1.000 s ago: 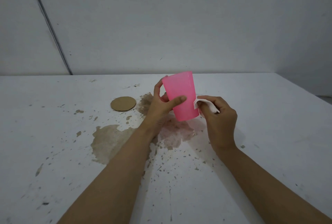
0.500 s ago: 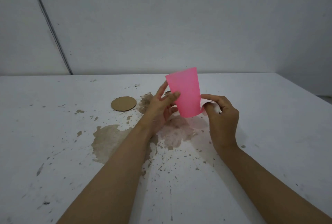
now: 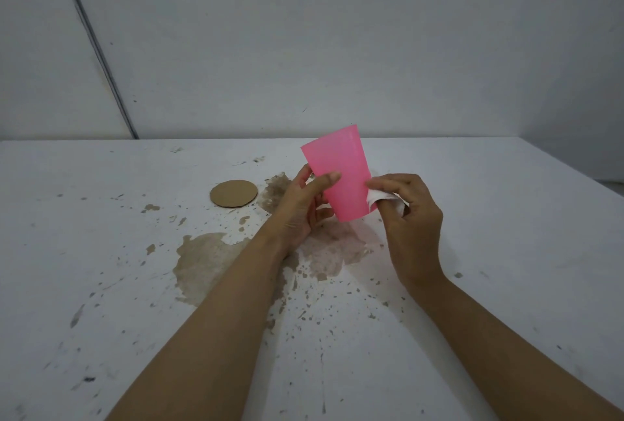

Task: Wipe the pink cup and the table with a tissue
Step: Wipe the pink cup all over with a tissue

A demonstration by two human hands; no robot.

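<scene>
The pink cup (image 3: 341, 169) is held upright above the white table (image 3: 506, 218), tilted slightly to the left. My left hand (image 3: 302, 208) grips its lower left side, thumb across the front. My right hand (image 3: 410, 218) pinches a small crumpled white tissue (image 3: 380, 198) and presses it against the cup's lower right side. A brown spill (image 3: 202, 265) with many splashes covers the table below and left of my hands.
A round brown cardboard coaster (image 3: 233, 193) lies on the table left of the cup. A grey wall rises behind the table's far edge. The table's right edge runs diagonally at far right.
The cup has been lifted a little and turned in my left hand. My right hand with the tissue has slid along the cup's right side.
</scene>
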